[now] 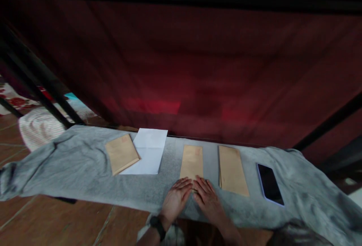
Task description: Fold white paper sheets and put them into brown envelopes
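A brown paper envelope (192, 162) lies lengthwise on the grey cloth in front of me, with a faint reddish mark near its far end. My left hand (176, 197), with a dark band on the wrist, rests its outstretched fingers on the envelope's near end. Beside it, my right hand (207, 200) lies with fingers extended on the same end, and the fingertips of both hands almost meet. The near edge is mostly hidden under them. To the right is a stack of brown envelopes (232, 170).
On the left, another brown envelope stack (121, 153) partly covers creased white paper (149, 149). A phone (270, 184) lies at the right. The grey cloth (85, 163) covers a narrow surface. Behind it hangs a dark red curtain (192, 68), with tiled floor (82, 223) below.
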The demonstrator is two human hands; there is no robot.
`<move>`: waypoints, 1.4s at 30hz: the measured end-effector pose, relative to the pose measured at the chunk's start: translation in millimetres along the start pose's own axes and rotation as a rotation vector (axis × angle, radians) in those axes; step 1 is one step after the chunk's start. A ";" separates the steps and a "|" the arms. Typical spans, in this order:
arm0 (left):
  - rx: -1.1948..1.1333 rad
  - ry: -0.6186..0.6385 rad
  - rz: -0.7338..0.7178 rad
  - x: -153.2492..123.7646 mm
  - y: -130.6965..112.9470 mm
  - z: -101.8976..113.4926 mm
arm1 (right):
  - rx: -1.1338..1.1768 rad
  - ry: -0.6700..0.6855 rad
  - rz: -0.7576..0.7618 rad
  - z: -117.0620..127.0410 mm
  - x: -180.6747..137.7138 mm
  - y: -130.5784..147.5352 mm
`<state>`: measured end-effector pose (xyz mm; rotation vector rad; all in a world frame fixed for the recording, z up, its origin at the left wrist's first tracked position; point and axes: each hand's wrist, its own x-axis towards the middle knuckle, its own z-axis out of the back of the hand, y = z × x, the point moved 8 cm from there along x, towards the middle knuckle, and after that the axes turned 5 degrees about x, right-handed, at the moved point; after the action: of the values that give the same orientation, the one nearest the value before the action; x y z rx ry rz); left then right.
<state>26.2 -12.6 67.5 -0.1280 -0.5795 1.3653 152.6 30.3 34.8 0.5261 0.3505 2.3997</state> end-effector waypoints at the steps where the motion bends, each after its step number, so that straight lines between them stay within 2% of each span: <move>1: -0.005 -0.004 0.008 -0.3 1.3 -0.9 | 0.008 -0.020 -0.010 1.9 -4.0 1.2; 10: 0.001 -0.036 0.077 -2.3 7.3 -2.5 | 0.015 -0.141 -0.106 15.2 -6.7 7.4; 15: -0.010 -0.044 0.078 -2.1 8.3 -3.0 | -0.017 -0.148 -0.053 9.2 -21.2 31.6; 18: -0.010 -0.052 0.076 -2.8 9.6 -4.8 | -0.032 -0.175 -0.071 5.2 -28.3 40.7; 27: 0.038 -0.028 0.091 3.0 7.9 -12.5 | -0.083 -0.207 -0.147 8.4 -28.6 43.0; 30: 0.085 0.005 0.081 17.6 5.4 -21.3 | -0.081 -0.199 -0.143 6.1 -28.6 42.0; 34: 0.176 0.093 0.026 52.7 6.9 -40.9 | -0.090 -0.179 -0.153 2.1 -27.4 37.9; 42: 0.262 0.133 0.062 137.9 39.0 -67.0 | -0.100 -0.233 -0.123 1.9 -28.0 38.4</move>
<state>34.9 142.6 37.7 -0.0233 -0.2841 1.4681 152.6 -16.5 42.9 0.7092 0.1555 2.1962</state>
